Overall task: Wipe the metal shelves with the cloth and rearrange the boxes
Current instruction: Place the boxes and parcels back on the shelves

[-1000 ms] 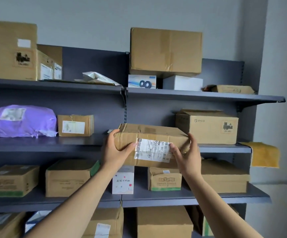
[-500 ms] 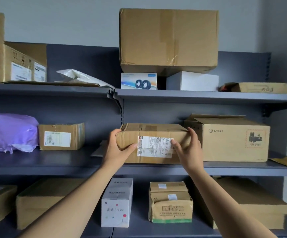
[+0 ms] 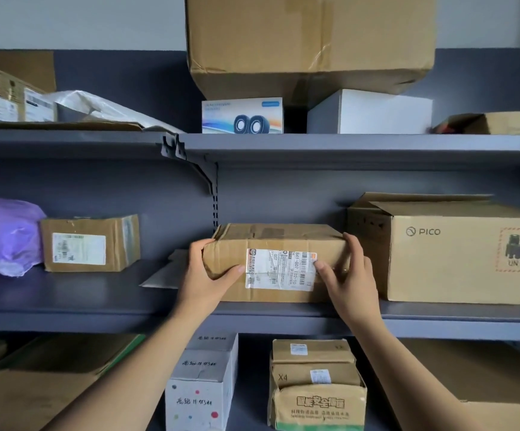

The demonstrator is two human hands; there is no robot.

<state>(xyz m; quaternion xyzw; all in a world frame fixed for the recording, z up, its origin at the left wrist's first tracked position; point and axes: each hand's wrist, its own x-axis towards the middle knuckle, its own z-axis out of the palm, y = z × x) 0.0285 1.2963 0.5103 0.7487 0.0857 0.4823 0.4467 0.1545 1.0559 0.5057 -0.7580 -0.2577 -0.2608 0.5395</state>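
While left hand [image 3: 204, 275] and right hand [image 3: 349, 275] clasp the box [image 3: 271, 241] by its ends on the middle shelf [image 3: 65, 293], rearranging looks underway; no cloth in view, wiping progress unclear

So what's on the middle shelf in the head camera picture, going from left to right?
First the purple bag → small box with a white label → barcode-labelled box, gripped by the left hand and right hand → PICO box.

Single head-worn view, close range, facing the metal shelves [image 3: 346, 147] squarely, about level with the middle shelf [image 3: 65, 297]. The frame cuts the top box [image 3: 308, 42] above and the shelf ends at left and right.
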